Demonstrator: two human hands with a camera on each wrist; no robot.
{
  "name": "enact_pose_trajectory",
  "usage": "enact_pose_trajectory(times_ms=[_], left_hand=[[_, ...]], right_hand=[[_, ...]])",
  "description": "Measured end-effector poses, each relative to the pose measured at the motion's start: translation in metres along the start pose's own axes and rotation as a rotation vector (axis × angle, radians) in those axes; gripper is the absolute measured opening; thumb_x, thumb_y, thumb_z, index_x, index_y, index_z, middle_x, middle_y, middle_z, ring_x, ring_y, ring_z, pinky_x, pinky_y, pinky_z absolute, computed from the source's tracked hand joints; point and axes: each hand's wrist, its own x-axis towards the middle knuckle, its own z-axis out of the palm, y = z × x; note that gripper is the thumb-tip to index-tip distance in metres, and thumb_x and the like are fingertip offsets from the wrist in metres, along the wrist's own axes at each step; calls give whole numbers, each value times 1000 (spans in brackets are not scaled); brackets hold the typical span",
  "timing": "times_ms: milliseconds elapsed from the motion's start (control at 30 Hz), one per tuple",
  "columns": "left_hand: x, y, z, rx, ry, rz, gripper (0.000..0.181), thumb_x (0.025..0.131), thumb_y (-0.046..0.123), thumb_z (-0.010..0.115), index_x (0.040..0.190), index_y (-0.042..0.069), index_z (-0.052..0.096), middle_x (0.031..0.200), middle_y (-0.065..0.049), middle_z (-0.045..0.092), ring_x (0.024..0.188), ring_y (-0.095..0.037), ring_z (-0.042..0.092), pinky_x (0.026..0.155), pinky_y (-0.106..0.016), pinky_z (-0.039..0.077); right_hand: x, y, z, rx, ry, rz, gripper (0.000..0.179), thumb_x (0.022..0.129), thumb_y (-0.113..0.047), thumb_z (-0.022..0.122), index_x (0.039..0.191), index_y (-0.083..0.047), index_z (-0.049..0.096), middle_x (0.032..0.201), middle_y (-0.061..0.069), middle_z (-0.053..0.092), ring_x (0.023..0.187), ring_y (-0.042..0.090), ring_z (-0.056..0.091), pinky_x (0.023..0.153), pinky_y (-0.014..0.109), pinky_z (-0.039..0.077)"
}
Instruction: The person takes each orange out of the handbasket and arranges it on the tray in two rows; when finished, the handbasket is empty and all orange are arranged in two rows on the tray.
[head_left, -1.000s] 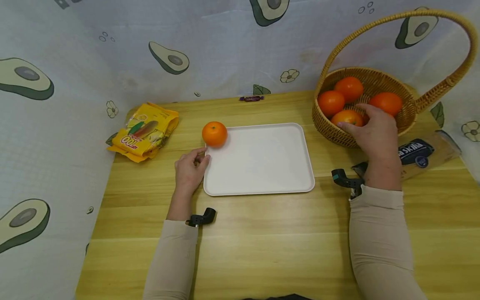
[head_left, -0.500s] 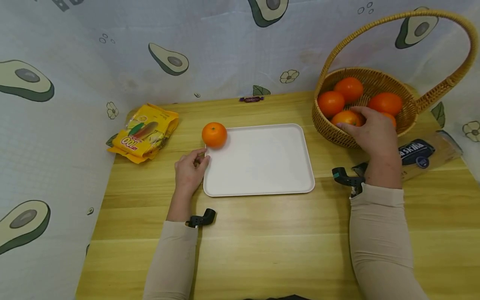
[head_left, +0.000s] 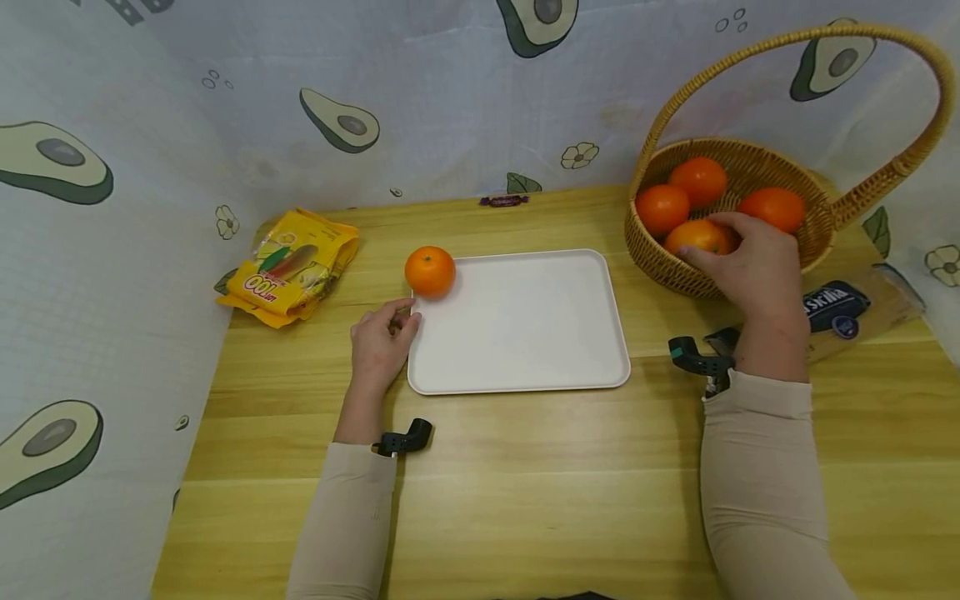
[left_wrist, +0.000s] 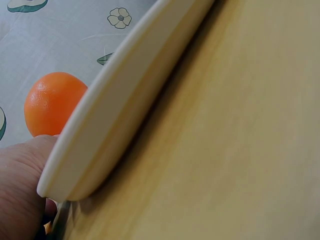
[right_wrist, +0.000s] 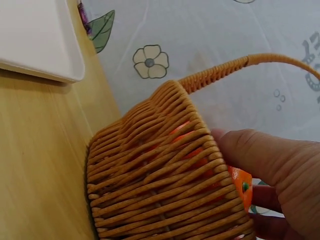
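In the head view an orange [head_left: 430, 272] sits at the far left corner of a white rectangular tray [head_left: 525, 325]. My left hand [head_left: 378, 342] holds the tray's left edge, thumb and forefinger at the rim. The left wrist view has that hand [left_wrist: 22, 175] low at the left, by the tray's rim [left_wrist: 100, 105]. Inside a wicker basket [head_left: 667, 271] at the right, my right hand [head_left: 761, 262] grips an orange [head_left: 697, 237] between thumb and fingers. Several more oranges [head_left: 700, 182] lie around it. The basket wall [right_wrist: 160, 175] hides part of the gripped orange in the right wrist view.
A yellow snack bag [head_left: 292, 267] lies at the table's far left. Beside the basket is a clear packet with a dark blue label [head_left: 832, 307]. A purple wrapped candy [head_left: 504, 201] lies at the back edge. The basket's tall handle [head_left: 795, 35] arches above it.
The right hand has stayed at the same orange in the basket with only a very slight shift. The left hand and tray have not visibly moved.
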Motion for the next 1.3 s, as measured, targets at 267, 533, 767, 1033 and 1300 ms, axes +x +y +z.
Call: enact_pose_trajectory(times_ms=[267, 533, 767, 1033, 1300], left_hand=[[0, -1, 0, 0, -1, 0, 32, 99, 30, 67, 128, 16, 71, 93, -7, 72, 86, -26, 52, 97, -44, 29], [-1, 0, -1, -4, 1, 1, 32, 99, 31, 67, 128, 16, 71, 93, -7, 72, 86, -26, 52, 97, -45, 29], [-1, 0, 0, 2, 0, 6, 32, 100, 30, 67, 128, 16, 71, 93, -7, 72, 86, -26, 52, 100, -47, 30], [-1, 0, 1, -4, 4, 18, 32, 99, 30, 67, 127, 16, 71, 92, -8, 72, 84, -26, 51, 97, -45, 30], [-1, 0, 0, -8, 11, 25, 31, 99, 29, 68, 127, 16, 72, 92, -8, 72, 84, -26, 53, 98, -46, 30]], right_hand=[[-8, -8, -12, 89, 96, 33, 68, 94, -42, 68, 151, -10, 50, 149, 25, 52, 132, 47, 45, 105, 63, 38], [-17, -20, -21, 135, 177, 48, 66, 91, -44, 72, 150, -22, 54, 152, 14, 52, 132, 36, 49, 108, 34, 43], [-22, -35, -21, 151, 169, 43, 69, 89, -49, 73, 152, -30, 50, 152, 10, 54, 129, 33, 53, 102, 31, 45], [-26, -50, -11, 149, 157, -62, 68, 89, -39, 78, 150, -22, 52, 148, 14, 56, 127, 34, 53, 107, 42, 46], [-29, -70, 5, 115, 101, -245, 64, 85, -29, 84, 141, -9, 60, 142, 21, 59, 123, 42, 53, 100, 57, 41]])
